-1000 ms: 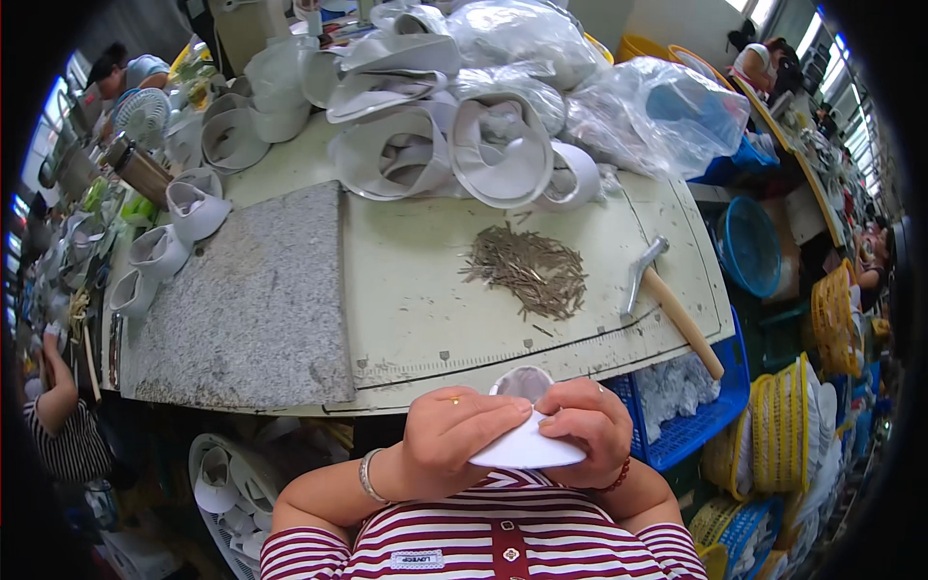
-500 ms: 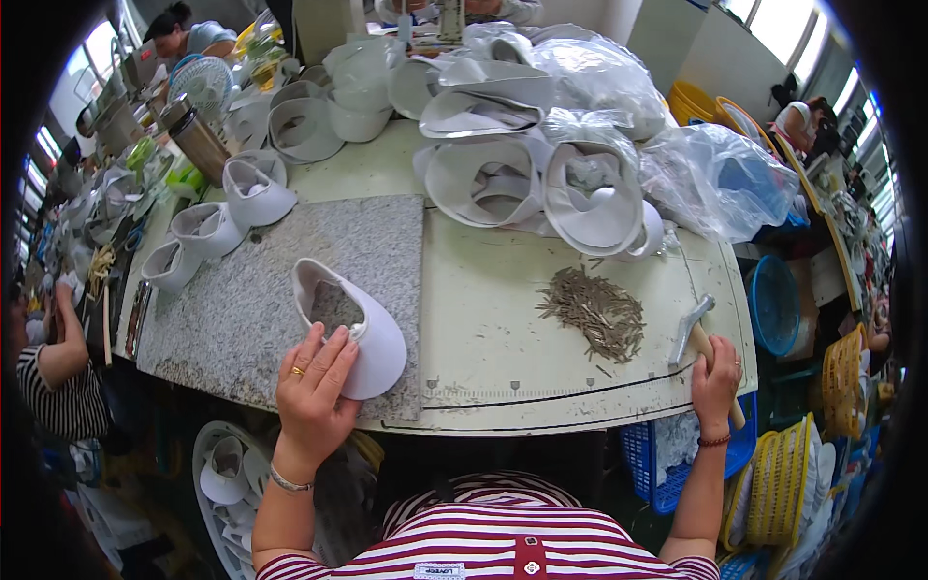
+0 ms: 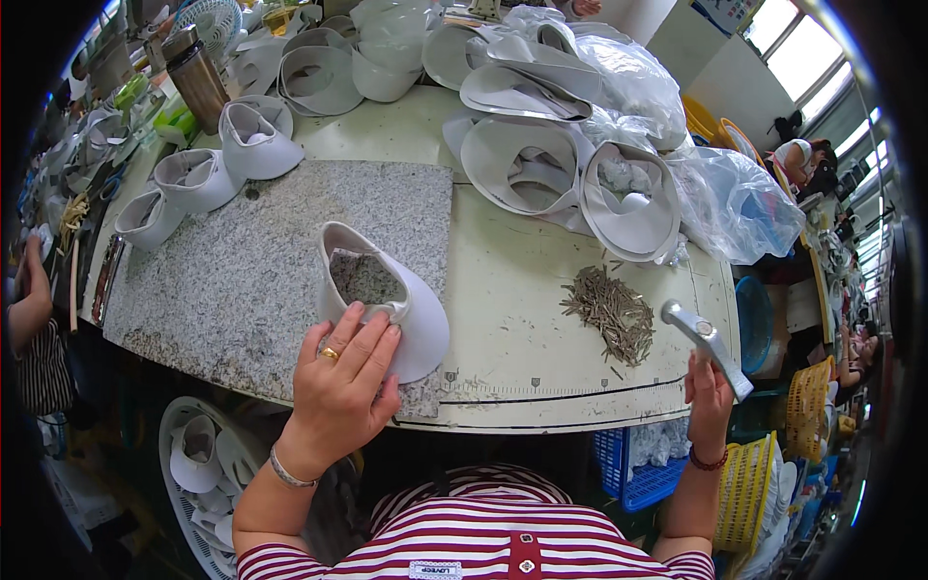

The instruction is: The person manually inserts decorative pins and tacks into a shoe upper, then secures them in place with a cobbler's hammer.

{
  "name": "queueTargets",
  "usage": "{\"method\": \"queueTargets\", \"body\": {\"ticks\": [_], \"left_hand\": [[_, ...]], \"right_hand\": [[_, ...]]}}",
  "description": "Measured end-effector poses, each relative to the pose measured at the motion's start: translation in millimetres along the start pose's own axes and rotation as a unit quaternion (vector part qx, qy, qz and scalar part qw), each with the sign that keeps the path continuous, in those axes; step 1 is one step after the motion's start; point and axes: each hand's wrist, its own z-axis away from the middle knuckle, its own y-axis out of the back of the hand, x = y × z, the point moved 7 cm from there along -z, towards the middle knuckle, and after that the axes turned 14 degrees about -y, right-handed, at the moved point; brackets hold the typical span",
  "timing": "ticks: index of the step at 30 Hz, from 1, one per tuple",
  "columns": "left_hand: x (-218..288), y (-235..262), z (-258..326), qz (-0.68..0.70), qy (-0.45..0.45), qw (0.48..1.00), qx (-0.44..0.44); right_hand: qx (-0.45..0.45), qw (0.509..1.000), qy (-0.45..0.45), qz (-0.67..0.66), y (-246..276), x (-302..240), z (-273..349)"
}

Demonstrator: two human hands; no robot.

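Note:
A white shoe upper (image 3: 379, 295) stands on the speckled granite slab (image 3: 251, 271), opening upward. My left hand (image 3: 343, 387) presses on its near side, fingers spread over the white material, a gold ring on one finger. My right hand (image 3: 709, 401) grips the wooden handle of a hammer (image 3: 704, 340) at the table's right front edge, metal head raised toward the table. A pile of thin metal nails (image 3: 609, 311) lies on the cream table (image 3: 512, 338) between the two hands.
Several white shoe uppers (image 3: 527, 164) and clear plastic bags (image 3: 735, 208) crowd the far side. More uppers (image 3: 198, 179) line the slab's left edge beside a metal flask (image 3: 198, 87). A blue crate (image 3: 643, 474) and yellow baskets (image 3: 749, 483) sit below right. Other people work around.
My left hand has pushed the shoe upper further onto the slab and flattened over it. My right hand has lifted the hammer off the table edge.

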Motion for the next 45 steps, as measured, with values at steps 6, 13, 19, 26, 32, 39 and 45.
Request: {"method": "queueTargets", "body": {"ticks": [6,13,19,26,32,39,45], "left_hand": [[-6.2,3.9,4.3,0.025,0.016,0.999,0.032],[-1.8,16.1,16.5,0.089,-0.017,0.994,0.066],[0.8,8.1,15.0,0.062,-0.021,0.997,0.033],[7.1,0.8,22.7,0.021,-0.014,0.999,0.03],[11.3,-1.3,26.1,0.008,0.0,1.0,0.026],[10.5,-1.7,25.9,0.009,0.006,0.999,0.035],[9.0,-3.0,25.5,0.013,0.006,0.999,0.032]], "right_hand": [[-0.251,0.964,0.077,0.048,-135.8,-90.4,28.2],[-0.311,0.883,0.304,0.177,-212.2,-127.8,55.1],[-0.283,0.841,0.329,0.322,-240.4,-103.3,51.9],[-0.337,0.824,0.275,0.362,-248.2,-96.9,50.0],[-0.377,0.849,0.244,0.279,-246.4,-107.8,50.2],[-0.377,0.863,0.231,0.243,-247.8,-97.8,49.2],[-0.364,0.859,0.252,0.255,-248.8,-101.7,47.1]]}}
